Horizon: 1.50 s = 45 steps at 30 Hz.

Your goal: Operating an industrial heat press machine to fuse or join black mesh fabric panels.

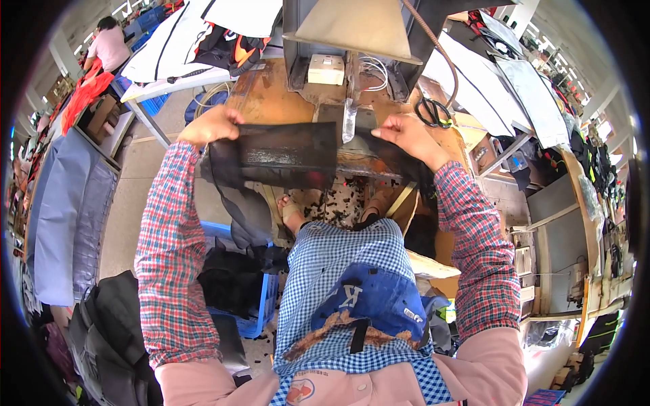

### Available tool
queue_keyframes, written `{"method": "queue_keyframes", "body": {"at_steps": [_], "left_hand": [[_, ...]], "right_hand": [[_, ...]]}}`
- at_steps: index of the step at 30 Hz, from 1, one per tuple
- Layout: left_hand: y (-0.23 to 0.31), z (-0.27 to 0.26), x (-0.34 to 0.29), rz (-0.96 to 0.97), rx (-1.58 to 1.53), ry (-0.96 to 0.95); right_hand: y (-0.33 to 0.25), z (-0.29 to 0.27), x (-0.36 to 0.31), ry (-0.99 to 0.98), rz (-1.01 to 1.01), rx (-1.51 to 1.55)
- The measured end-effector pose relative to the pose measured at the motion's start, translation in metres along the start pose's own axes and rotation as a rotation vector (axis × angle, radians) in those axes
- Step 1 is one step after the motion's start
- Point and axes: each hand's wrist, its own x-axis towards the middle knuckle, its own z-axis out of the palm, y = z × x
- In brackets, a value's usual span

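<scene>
A piece of sheer black fabric (pixel 291 150) stretches over the front edge of the worn wooden workbench (pixel 271 88). My left hand (pixel 208 126) is closed, thumb and fingers pinching its upper left corner, and a loose end hangs below. My right hand (pixel 412 137) is closed on another part of black fabric (pixel 399 160), which droops toward the right forearm. Whether both parts are one piece, I cannot tell. Between the hands stands a narrow upright metal blade-like part (pixel 349 120) of a machine, at the right edge of the left fabric.
A beige metal hood (pixel 352 27) overhangs the bench, with a small white box (pixel 326 70) beneath. Coiled black cable (pixel 434 113) lies at right. A blue crate (pixel 263 308) with black cloth stands by my left leg. Black scraps (pixel 332 206) litter the floor. Another person (pixel 108 44) sits far left.
</scene>
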Motion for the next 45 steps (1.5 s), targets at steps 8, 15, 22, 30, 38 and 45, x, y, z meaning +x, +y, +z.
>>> {"method": "queue_keyframes", "body": {"at_steps": [8,15,22,30,38,45], "left_hand": [[0.156,0.075,-0.094,0.306,0.067,-0.276],[0.194,0.09,-0.114,0.197,-0.201,-0.588],[0.129,0.077,-0.136,0.109,-0.355,-0.406],[0.097,0.06,-0.081,-0.142,-0.415,-0.108],[0.053,0.049,-0.009,-0.143,-0.501,0.043],[0.018,0.051,0.036,-0.012,-0.415,0.135]], "right_hand": [[-0.1,-0.012,-0.112,-0.193,-0.683,0.313],[-0.095,-0.05,-0.152,-0.448,-0.48,0.596],[-0.037,-0.115,-0.179,-0.227,-0.04,0.611],[0.006,-0.065,-0.121,-0.19,-0.101,0.319],[0.003,-0.038,-0.048,-0.167,-0.197,-0.077],[0.018,-0.027,-0.009,-0.134,-0.211,-0.109]]}}
